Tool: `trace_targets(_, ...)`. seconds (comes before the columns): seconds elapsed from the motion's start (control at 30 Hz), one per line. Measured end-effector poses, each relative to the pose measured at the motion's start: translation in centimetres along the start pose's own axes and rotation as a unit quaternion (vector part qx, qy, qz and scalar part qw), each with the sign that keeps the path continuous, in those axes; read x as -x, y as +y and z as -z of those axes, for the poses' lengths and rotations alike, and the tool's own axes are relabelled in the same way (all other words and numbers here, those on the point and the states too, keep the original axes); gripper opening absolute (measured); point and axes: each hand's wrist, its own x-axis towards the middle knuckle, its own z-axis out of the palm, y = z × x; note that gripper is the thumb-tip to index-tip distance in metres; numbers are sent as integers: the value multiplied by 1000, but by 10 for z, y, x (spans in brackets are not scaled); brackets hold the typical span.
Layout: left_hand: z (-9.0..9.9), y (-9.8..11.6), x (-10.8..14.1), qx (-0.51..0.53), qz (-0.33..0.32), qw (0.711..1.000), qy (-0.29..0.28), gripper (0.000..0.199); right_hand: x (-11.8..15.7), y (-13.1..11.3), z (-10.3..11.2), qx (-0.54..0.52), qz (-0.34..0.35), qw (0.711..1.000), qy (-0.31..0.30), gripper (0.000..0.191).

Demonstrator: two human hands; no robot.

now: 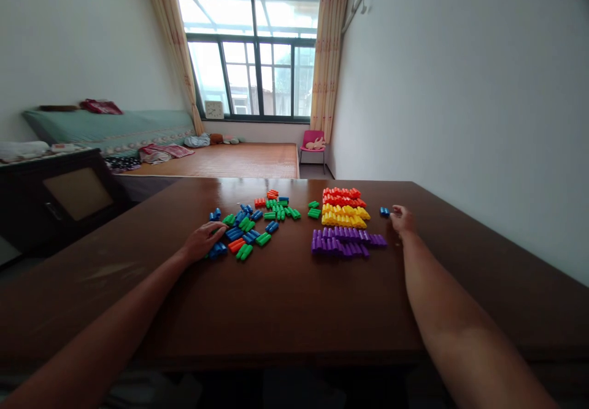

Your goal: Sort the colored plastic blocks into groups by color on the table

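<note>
Small ribbed plastic pieces lie on the dark brown table (276, 305). My left hand (205, 240) rests at the near left edge of a loose mix of blue, green and red pieces, its fingers stretched out over them. Blue pieces (218, 250) show beside and below its fingertips. Far to the right, my right hand (403, 219) has its thumb and fingers curled together at the right end of a blue plastic piece (384, 211). Between the hands stand rows sorted by colour: red pieces (343, 197), yellow pieces (345, 216) and purple pieces (340, 241).
Two green pieces (314, 213) lie just left of the yellow rows. Beyond the table are a bed (239, 157), a pink chair (313, 139) with a soft toy, and a window. A dark cabinet (59, 194) stands at the left, a white wall at the right.
</note>
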Motion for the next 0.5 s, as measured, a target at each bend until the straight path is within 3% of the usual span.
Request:
trace_targets(0.1,-3,-4,-4,-20,-17,1000,-2,66,5,2,7,-56,-15,998,12,34)
trace_targets(0.27,-9,-8,-12,-61,-19,998,-15,61,9,-4,11,-56,-15,998,-12,25)
trace_targets(0.5,-44,16,-21,-119,84,989,8,48,-6,21,-4,-25,29,999,-22,26)
